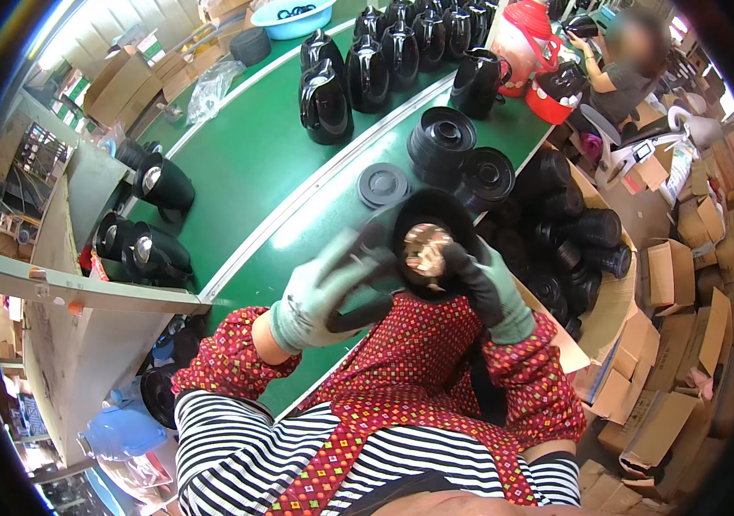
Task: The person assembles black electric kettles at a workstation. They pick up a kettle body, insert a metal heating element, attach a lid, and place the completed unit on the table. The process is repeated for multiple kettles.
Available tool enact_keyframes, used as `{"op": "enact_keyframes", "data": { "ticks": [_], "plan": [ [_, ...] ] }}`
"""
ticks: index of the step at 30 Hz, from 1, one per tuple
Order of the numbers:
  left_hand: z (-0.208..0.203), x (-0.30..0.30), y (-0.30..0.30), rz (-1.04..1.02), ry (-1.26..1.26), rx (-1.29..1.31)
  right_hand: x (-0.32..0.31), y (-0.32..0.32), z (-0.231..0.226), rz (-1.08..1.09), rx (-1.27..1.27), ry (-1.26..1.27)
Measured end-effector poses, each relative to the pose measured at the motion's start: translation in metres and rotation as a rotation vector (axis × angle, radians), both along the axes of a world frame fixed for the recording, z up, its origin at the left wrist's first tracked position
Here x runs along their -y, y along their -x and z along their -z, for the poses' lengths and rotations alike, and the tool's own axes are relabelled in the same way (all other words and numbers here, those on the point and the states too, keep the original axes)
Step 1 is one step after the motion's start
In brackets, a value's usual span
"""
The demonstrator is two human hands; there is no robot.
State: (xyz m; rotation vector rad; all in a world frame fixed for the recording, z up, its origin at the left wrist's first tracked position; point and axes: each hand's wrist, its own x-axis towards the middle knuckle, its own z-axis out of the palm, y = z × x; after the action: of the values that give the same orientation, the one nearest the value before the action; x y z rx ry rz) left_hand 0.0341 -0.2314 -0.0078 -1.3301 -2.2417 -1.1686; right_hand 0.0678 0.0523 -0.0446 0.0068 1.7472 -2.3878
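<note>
Before my apron, a black round hollow vessel (pixel 412 215) is tilted with its wide opening toward me. Shiny coppery reflections show inside it. My right hand (pixel 492 288), in a pale green glove with black-coated fingers, grips its right rim, the thumb over the edge. On the vessel's left side my left hand (pixel 328 288), gloved alike, has its thumb and fingers apart; its fingertips are blurred, and I cannot tell whether they touch. Just beyond lie a flat black disc lid (pixel 382 185), a stack of black ringed lids (pixel 443 142) and another black lid (pixel 487 175).
Black jugs (pixel 324 103) stand in rows on the green bench (pixel 255 163), split by a pale rail. Right of me, a carton (pixel 620 297) holds black ringed parts. More jugs (pixel 162 182) lie at left. Red jugs (pixel 526 43) and a seated person (pixel 629 73) are far right.
</note>
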Motion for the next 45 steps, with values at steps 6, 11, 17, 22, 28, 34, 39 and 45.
{"op": "enact_keyframes", "data": {
  "ticks": [6,11,17,22,28,34,39,45],
  "plan": [
    [0.100,0.025,0.016,-0.049,-0.457,1.221,-0.056,-0.042,0.064,-0.079,0.114,0.278],
    [0.133,0.010,0.008,0.486,-0.579,1.273,-0.036,-0.018,0.045,-0.288,0.123,0.090],
    [0.144,0.026,0.000,0.189,-0.659,1.456,0.025,0.068,0.050,-0.422,0.065,-0.037],
    [0.158,0.075,0.008,0.028,-0.622,1.440,0.058,0.179,0.127,-0.167,-0.369,-1.399],
    [0.166,0.102,0.002,-0.051,-0.587,1.449,0.068,0.226,0.160,-0.310,-0.319,-1.670],
    [0.168,0.088,-0.002,0.003,-0.501,1.390,0.057,0.176,0.131,-0.011,-0.425,-1.280],
    [0.215,0.067,0.004,0.344,-0.741,1.587,0.034,0.075,0.046,-0.023,-0.597,-0.721],
    [0.185,0.026,-0.007,0.353,-0.600,1.558,0.024,0.002,0.020,-0.001,-0.524,-0.661]
  ]
}}
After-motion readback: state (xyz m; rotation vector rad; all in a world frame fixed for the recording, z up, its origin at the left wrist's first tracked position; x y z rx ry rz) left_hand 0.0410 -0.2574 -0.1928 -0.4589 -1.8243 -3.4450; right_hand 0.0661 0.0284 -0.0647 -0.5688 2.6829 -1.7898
